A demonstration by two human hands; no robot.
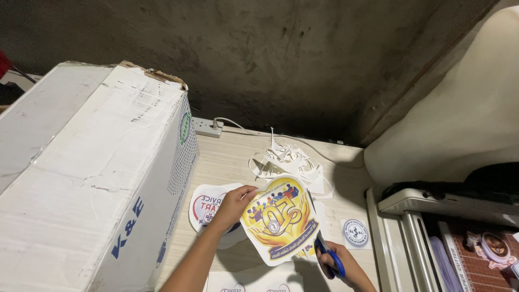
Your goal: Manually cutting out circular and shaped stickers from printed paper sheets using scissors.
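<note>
A: Yellow printed sheet (279,219), glossy, white border, rounded/fan shape w/ crest artwork. Held up off the surface (232,157), tilted toward the person. Obs. from where I stand: left hand (233,205) has it by the left edge, thumb on the printed face, fingers behind. Grip closed on the sheet.

B: Right hand?

A: Right hand (338,265) low at the frame's bottom, fingers through the blue handles of the scissors (326,253). Grip closed on them. Blades point up & in, at the sheet's lower right border; whether they bite paper or just touch, can't tell at this res.

B: Surroundings, brief.

A: Pale wood-grain surface. Under the left hand: white round print (208,205) w/ red/blue lettering, lying flat, partly covered by the hand & sheet. Beyond the sheet, toward the wall: heap of white paper offcuts (286,162), curly strips, touching nothing held. Right of the sheet: small round blue-white sticker (355,233), flat, near the scissors but apart. Bottom edge: another white printed sheet (254,282), mostly cut off by the frame.

B: Big items?

A: Large white cardboard box (97,173) at left, blue print on the side, torn top corner; stands just beside the round print. White power strip (207,127) w/ cable behind it, at the wall. Dark stained concrete wall (281,59) at the back. Far right: paper trimmer (432,238), grey rail, gridded base, some decorated item lying on it, too small to ID. Pale cushion-like mass (459,124) above the trimmer.
</note>
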